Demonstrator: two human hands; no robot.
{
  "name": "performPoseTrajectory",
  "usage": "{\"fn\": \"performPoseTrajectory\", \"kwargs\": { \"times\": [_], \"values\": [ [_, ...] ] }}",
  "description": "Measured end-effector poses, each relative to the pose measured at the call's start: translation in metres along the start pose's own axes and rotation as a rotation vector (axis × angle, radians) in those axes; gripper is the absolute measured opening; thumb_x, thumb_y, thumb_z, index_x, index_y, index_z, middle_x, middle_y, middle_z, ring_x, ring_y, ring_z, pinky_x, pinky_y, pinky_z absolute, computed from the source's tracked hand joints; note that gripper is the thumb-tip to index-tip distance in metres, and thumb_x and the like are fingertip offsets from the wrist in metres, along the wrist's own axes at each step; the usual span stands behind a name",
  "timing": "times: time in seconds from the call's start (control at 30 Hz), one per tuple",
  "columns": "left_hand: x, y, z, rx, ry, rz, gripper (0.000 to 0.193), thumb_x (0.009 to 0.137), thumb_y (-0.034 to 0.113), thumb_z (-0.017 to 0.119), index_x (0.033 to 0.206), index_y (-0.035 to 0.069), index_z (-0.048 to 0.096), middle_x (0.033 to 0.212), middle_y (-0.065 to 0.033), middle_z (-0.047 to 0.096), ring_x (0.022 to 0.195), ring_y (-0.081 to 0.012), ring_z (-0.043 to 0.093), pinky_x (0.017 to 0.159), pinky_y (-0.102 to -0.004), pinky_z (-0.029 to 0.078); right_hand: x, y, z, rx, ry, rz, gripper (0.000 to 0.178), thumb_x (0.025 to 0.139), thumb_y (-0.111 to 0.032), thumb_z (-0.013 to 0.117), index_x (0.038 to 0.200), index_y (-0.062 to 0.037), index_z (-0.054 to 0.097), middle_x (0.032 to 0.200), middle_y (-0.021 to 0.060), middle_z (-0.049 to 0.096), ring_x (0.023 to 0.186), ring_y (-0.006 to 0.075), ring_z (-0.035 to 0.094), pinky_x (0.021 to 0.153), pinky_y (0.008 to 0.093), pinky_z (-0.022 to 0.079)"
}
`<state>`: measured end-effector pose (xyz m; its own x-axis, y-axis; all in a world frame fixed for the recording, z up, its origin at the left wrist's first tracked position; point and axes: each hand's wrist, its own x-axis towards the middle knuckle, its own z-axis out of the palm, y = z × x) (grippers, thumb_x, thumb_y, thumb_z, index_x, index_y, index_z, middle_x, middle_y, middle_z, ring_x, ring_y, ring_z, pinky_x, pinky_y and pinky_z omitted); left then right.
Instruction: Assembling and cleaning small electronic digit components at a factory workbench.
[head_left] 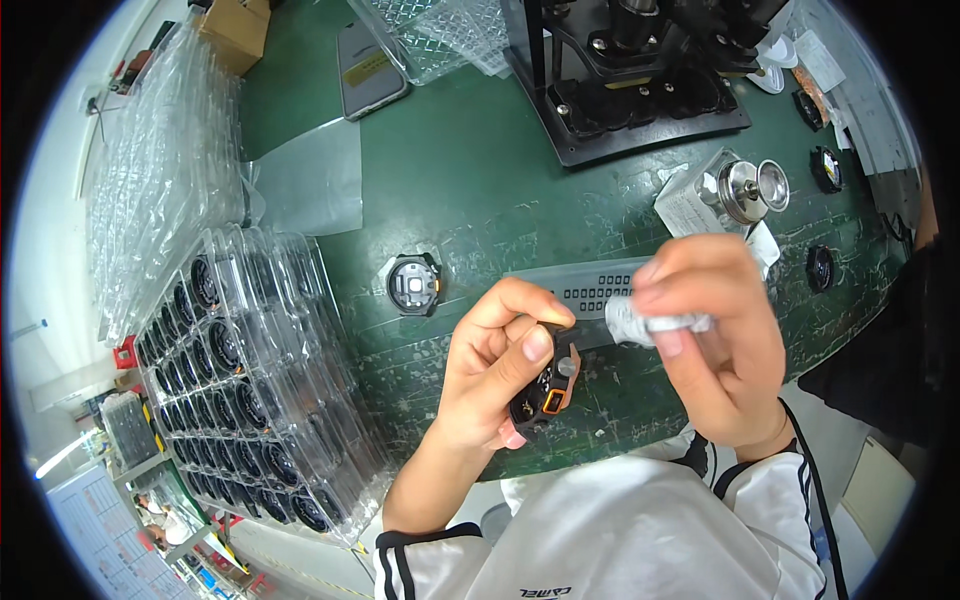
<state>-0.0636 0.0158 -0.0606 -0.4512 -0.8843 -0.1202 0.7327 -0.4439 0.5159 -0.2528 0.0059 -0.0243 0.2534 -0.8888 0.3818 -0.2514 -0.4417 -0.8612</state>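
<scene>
My left hand [485, 365] is closed around a black watch case [530, 405] with an orange-rimmed button on its side, held tilted above the near edge of the green table. In my right hand [725, 345] a crumpled white wipe [630, 322] is pinched between thumb and fingers, just right of the watch case. Whether wipe and case touch, I cannot tell. Behind both hands lies a translucent strip [540, 283] with rows of small dark rectangles, partly covered. Another watch case [413, 285] rests on the table left of my hands, its inner side up.
Clear trays filled with round black parts [250, 403] are stacked at left, with clear plastic trays [160, 180] behind. A black fixture [650, 120] stands at the back. A metal-topped dispenser [742, 192] is behind my right hand. Several black watch parts [820, 268] lie far right.
</scene>
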Motion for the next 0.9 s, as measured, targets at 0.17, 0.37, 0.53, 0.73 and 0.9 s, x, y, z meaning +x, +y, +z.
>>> {"fn": "performPoseTrajectory", "kwargs": {
  "times": [0.17, 0.37, 0.53, 0.73, 0.9],
  "values": [
    [-0.002, -0.002, -0.001, 0.034, -0.024, 0.031, 0.017, 0.094, 0.01, 0.048, 0.104, -0.003, 0.047, 0.067, -0.0088, 0.058, 0.031, -0.0022, 0.037, 0.028, -0.0165, 0.029, -0.013, -0.003, 0.002, 0.218, 0.124, -0.025, 0.028, 0.067, 0.009, 0.07, 0.091, -0.0035, 0.062, 0.093, 0.0105, 0.057, 0.083, 0.0179, 0.06, 0.071, 0.0267, 0.053],
    [0.0, -0.009, 0.001, 0.209, -0.036, 0.114, 0.015, 0.093, 0.008, 0.049, 0.104, -0.003, 0.049, 0.074, -0.0104, 0.06, 0.034, -0.002, 0.04, 0.029, -0.0158, 0.031, -0.012, -0.005, 0.005, 0.048, 0.0, -0.281, 0.025, 0.064, 0.006, 0.074, 0.086, -0.0005, 0.063, 0.092, 0.0122, 0.064, 0.077, 0.0221, 0.064, 0.064, 0.0308, 0.057],
    [0.001, -0.007, -0.005, 0.264, 0.001, 0.125, 0.016, 0.093, 0.007, 0.049, 0.105, -0.003, 0.049, 0.079, -0.0103, 0.062, 0.037, -0.0018, 0.042, 0.03, -0.0155, 0.031, -0.012, -0.008, 0.027, -0.428, 0.112, -0.571, 0.017, 0.069, -0.002, 0.069, 0.086, -0.0005, 0.067, 0.089, 0.0152, 0.067, 0.076, 0.0207, 0.063, 0.066, 0.031, 0.058],
    [0.0, -0.007, 0.0, 0.326, 0.118, 0.121, 0.016, 0.093, 0.008, 0.05, 0.106, -0.003, 0.05, 0.08, -0.0105, 0.062, 0.038, -0.0017, 0.042, 0.031, -0.0159, 0.03, -0.017, -0.008, 0.027, -0.518, 0.076, -0.612, 0.017, 0.07, -0.004, 0.065, 0.087, 0.0011, 0.067, 0.088, 0.0146, 0.067, 0.077, 0.0208, 0.064, 0.069, 0.0313, 0.058],
    [0.0, -0.008, -0.003, 0.198, -0.004, 0.06, 0.017, 0.094, 0.01, 0.049, 0.106, -0.002, 0.05, 0.069, -0.0071, 0.06, 0.033, -0.0015, 0.036, 0.029, -0.0165, 0.026, -0.024, -0.013, 0.02, -0.296, -0.046, -0.639, 0.02, 0.074, -0.008, 0.068, 0.093, -0.0034, 0.066, 0.098, 0.0158, 0.066, 0.083, 0.0221, 0.063, 0.074, 0.0349, 0.056]
  ]
}}
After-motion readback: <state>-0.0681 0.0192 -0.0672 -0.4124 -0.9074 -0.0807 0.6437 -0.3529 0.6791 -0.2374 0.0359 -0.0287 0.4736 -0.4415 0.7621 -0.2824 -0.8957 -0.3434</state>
